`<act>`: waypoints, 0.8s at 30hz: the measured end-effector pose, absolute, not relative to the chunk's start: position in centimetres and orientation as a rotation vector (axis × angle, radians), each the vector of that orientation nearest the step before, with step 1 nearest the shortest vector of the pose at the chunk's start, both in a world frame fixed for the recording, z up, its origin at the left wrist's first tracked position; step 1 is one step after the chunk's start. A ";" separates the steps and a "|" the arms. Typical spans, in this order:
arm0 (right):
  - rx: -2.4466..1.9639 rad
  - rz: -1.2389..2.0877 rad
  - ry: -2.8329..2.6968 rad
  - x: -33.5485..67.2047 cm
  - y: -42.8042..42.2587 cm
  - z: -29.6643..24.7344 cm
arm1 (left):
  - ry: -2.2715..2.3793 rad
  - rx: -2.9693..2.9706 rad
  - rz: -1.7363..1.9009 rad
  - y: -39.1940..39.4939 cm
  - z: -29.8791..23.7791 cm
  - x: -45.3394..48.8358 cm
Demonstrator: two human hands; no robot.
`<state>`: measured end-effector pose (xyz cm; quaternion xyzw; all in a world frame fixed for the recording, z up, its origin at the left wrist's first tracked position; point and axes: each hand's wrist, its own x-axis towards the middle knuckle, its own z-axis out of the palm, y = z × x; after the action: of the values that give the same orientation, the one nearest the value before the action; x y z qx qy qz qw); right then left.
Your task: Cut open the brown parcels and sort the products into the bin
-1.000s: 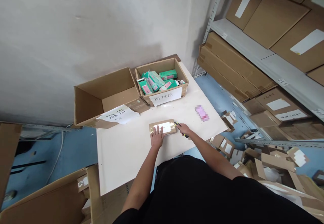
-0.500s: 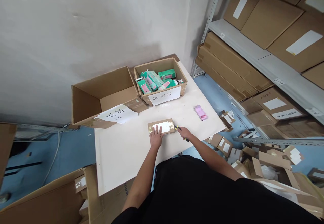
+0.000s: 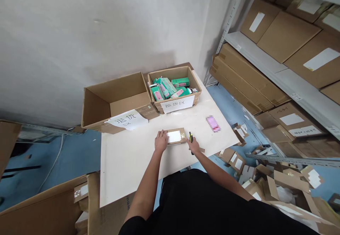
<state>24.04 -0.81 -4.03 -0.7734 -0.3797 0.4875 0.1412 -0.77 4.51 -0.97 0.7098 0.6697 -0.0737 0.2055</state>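
Note:
A small cardboard box (image 3: pixel 174 136) with a white label and shiny tape lies on the white tabletop (image 3: pixel 127 171). My left hand (image 3: pixel 160 141) grips its left end, the fingers on the top edge. At the right end, my right hand (image 3: pixel 193 145) is closed around a black and yellow utility knife (image 3: pixel 190 137), which points away from me. Its fingertips are close to the box's taped end; whether they touch it I cannot tell. A small brown strip (image 3: pixel 202 150) shows beside that hand.
An open carton (image 3: pixel 92 125) with a paper sign stands behind on the left. Beside it, another carton (image 3: pixel 198 93) holds several green and pink boxes (image 3: pixel 166 88). A blurred pink item (image 3: pixel 213 124) lies on the right. Shelving (image 3: pixel 265 61) and floor cartons (image 3: pixel 287 189) flank the table.
My left hand has moved from the label to the box's left end. My right hand has turned the knife upward, away from the box's taped end. The view has shifted slightly.

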 end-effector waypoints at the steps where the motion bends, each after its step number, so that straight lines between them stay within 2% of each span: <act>1: -2.244 1.388 -1.118 23.1 -0.5 -4.2 | 1.857 1.963 -0.226 4.8 -0.9 -1.5; 9: -2.387 1.263 -1.278 18.5 9.5 -2.6 | 1.942 1.748 -0.426 2.3 0.8 -4.2; 14: -2.300 1.103 -1.574 17.4 13.7 -0.7 | 1.934 1.692 -0.429 1.7 2.1 -5.0; 18: -2.318 1.054 -1.544 17.6 9.8 -1.5 | 1.944 1.843 -0.386 3.2 2.0 -4.9; 24: -2.294 1.259 -1.610 16.9 2.0 -5.1 | 1.644 2.118 -0.464 4.6 -0.1 -4.1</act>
<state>16.92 2.03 -5.09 -0.7462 -0.5237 0.4095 0.0345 -4.05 4.56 -0.14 0.7612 0.5908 -0.1670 0.2088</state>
